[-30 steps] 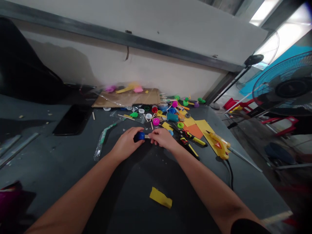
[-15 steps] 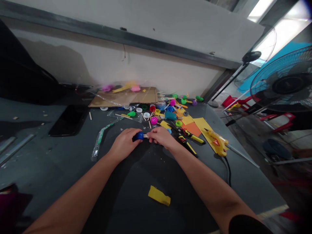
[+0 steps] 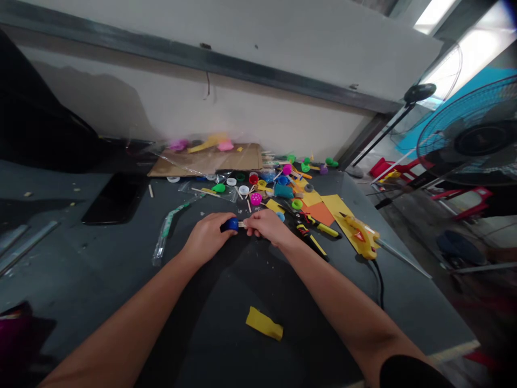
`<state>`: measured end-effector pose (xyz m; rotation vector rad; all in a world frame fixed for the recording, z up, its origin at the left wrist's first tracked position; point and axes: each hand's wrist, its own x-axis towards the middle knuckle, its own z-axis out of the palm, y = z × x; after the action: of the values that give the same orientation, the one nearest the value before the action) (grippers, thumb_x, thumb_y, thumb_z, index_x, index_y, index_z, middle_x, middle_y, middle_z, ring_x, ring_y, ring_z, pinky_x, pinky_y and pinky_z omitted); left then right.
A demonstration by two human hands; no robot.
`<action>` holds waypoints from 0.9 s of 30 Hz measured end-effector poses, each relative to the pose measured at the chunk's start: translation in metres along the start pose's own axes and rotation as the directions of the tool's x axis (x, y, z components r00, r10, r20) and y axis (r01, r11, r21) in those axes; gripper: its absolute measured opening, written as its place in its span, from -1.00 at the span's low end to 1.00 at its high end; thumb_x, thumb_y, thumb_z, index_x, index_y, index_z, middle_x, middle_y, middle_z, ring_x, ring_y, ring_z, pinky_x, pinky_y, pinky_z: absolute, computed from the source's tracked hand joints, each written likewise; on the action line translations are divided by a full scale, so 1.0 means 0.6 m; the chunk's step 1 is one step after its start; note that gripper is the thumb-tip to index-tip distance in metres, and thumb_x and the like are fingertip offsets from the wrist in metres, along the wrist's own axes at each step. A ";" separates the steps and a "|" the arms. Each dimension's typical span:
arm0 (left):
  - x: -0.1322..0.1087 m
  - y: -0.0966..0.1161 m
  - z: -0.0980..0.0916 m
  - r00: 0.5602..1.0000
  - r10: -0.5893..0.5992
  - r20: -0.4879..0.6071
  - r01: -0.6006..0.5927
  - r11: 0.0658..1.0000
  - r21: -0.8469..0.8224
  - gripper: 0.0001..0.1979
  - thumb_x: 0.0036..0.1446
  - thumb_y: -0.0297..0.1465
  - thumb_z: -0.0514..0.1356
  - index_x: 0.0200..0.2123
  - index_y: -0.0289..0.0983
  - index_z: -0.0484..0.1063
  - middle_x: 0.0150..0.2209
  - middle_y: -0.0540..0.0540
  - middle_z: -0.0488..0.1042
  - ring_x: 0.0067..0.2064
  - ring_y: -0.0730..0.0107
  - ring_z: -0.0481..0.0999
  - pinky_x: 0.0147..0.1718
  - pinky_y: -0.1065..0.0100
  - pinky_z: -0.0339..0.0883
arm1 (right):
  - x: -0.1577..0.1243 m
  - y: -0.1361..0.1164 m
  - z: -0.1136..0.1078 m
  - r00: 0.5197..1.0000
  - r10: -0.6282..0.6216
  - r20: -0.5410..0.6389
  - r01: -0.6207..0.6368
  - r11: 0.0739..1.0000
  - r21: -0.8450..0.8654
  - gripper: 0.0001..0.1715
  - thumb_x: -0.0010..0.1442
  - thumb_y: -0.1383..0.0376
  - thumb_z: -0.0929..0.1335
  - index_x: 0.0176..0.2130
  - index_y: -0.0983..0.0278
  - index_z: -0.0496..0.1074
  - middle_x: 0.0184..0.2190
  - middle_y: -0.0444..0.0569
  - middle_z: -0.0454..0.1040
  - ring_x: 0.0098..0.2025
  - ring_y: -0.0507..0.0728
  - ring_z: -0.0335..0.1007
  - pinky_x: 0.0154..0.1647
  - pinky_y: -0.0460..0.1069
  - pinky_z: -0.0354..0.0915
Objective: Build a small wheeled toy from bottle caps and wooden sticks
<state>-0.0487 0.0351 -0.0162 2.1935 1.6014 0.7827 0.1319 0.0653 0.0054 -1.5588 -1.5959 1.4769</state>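
A small blue bottle cap (image 3: 232,224) is gripped between the thumb and fingers of my left hand (image 3: 209,235). Pale thin wooden sticks (image 3: 242,224) run from the cap's right side to my right hand (image 3: 266,225), which pinches their other end. Whether the sticks are fixed to the cap, I cannot tell. Nearer to me on the dark table lies a torn yellow strip of paper (image 3: 264,323). Just beyond my hands are a pink dotted cap (image 3: 256,199) and a white cap (image 3: 244,190).
To the right lie pliers (image 3: 311,240) and a yellow glue gun (image 3: 361,237) with a black cord, on yellow and orange paper. A black phone (image 3: 115,199) is at the left. Behind, cardboard (image 3: 202,163) rests against the wall. A fan (image 3: 476,137) stands off the table's right side.
Almost nothing differs. Both hands keep the same hold on the blue cap and sticks; the whole view has shifted very slightly.
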 end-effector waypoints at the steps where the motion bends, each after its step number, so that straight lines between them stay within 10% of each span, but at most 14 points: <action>1: 0.000 0.000 0.000 1.000 -0.003 0.004 0.003 1.000 0.002 -0.67 0.05 -0.39 0.25 -0.07 -0.19 0.45 -0.09 -0.08 0.53 -0.05 0.21 0.49 -0.02 0.23 0.31 | 0.001 0.001 0.000 1.000 -0.001 0.001 0.001 1.000 0.002 -0.76 0.08 0.36 0.34 -0.58 0.34 0.41 -0.70 -0.17 0.40 -0.73 -0.12 0.08 -0.71 -0.16 -0.05; 27: -0.001 0.005 0.001 0.999 0.033 0.017 -0.033 0.999 -0.024 -0.70 0.04 -0.42 0.24 -0.10 -0.22 0.39 -0.12 -0.10 0.49 -0.06 0.20 0.45 -0.04 0.17 0.30 | 0.005 0.006 0.000 0.998 -0.026 0.057 0.025 1.000 0.019 -0.79 0.10 0.37 0.33 -0.56 0.32 0.40 -0.68 -0.20 0.41 -0.74 -0.13 0.10 -0.74 -0.18 -0.04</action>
<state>-0.0464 0.0338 -0.0152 2.2097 1.5435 0.7859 0.1324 0.0673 0.0010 -1.4933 -1.6231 1.5312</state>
